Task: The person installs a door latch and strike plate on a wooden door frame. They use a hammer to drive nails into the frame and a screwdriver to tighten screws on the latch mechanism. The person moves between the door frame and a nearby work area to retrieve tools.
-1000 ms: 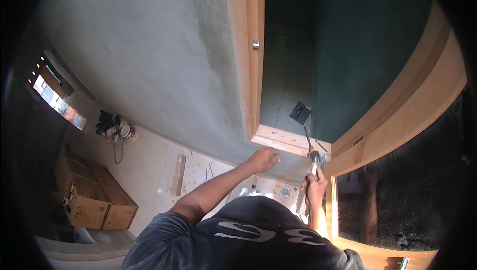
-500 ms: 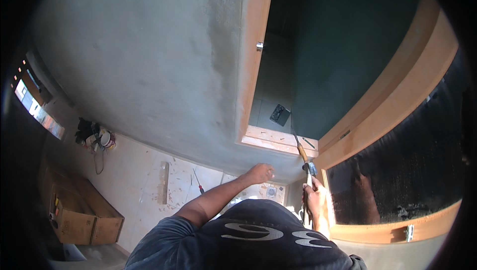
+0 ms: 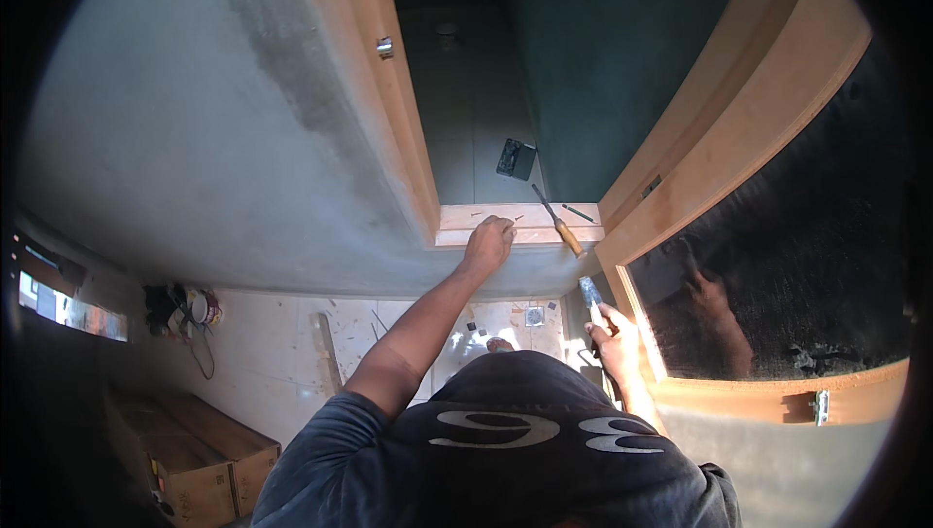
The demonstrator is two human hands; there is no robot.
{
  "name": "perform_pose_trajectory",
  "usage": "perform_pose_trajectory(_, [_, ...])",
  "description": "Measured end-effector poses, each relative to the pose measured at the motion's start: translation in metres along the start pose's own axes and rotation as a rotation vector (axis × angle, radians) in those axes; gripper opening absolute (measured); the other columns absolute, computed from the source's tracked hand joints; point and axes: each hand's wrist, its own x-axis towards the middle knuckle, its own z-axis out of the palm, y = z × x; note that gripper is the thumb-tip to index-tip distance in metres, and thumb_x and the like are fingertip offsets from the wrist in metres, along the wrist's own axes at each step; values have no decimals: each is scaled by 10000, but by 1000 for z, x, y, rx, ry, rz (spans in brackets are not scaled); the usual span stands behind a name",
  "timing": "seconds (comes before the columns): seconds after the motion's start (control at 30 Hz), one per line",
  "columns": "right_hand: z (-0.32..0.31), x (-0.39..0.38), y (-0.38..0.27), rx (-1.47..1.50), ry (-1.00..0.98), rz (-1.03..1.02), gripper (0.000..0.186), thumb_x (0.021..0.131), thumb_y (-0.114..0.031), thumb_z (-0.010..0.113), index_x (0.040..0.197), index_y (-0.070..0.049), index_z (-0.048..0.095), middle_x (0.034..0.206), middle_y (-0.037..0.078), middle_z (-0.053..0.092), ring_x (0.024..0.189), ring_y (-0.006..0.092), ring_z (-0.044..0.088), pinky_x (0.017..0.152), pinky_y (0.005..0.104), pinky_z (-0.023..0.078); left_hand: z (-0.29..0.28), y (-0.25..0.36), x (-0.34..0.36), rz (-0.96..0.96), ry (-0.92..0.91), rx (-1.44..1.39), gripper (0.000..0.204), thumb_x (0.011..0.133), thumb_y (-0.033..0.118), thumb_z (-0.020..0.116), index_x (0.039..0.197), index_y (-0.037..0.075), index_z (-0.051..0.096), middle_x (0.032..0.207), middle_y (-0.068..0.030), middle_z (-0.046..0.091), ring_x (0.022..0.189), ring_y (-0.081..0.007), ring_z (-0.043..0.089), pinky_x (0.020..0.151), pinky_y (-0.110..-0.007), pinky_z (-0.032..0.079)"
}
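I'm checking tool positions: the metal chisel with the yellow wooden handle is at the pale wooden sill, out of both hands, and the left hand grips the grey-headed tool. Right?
Not quite: the head view shows the grey-headed tool in the right hand, not the left hand. The chisel is at the sill, out of both hands.

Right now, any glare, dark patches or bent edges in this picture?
Head view: bright light washes out the outer edge of the right hand; head view: the dark glass shows a reflection; head view: cardboard boxes sit in shadow; head view: the wooden frame looks curved.
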Motion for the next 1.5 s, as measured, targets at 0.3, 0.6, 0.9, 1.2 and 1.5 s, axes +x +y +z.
perform_pose_trajectory(0.3, [-11,41,3,-97,-157,-185,487,882,23,727,1357,-18,628,1127,120,754,1008,129,692,876,254,530,37,11,50,-156,-233,340,188,952,83,563,1077,-16,663,1211,-224,592,1140,-416,629,964,-467,547])
perform_pose_trajectory(0.6, [13,86,-1,-68,-201,-302,443,871,-87,755,1304,-37,669,1200,217,717,1120,303,702,972,367,531,-2,-5,32,-215,64,353,208,944,50,558,1135,-10,616,1151,-225,569,1107,-408,593,952,-494,518])
perform_pose_trajectory(0.9, [39,77,-29,-87,-101,-386,446,817,-52,787,1254,-53,696,1137,212,730,1062,331,721,925,374,545,-18,-45,31,-118,59,441,194,879,1,576,1049,17,668,1145,-209,578,1128,-409,587,967,-466,518])
perform_pose_trajectory(1.2, [77,112,-63,-454,-124,-584,442,866,-170,717,1305,-138,666,1160,155,695,1087,370,660,949,471,520,-54,-23,-92,78,-68,-68,94,955,80,606,963,-6,644,918,-239,600,921,-460,593,815,-512,484])
perform_pose_trajectory(1.5, [185,196,-97,-764,-322,-784,432,845,-145,685,1276,-162,700,1170,108,688,1138,311,638,988,443,510,-115,-76,-312,-716,62,-529,152,1025,152,634,1003,5,667,793,-17,649,726,-97,602,695,-289,522])
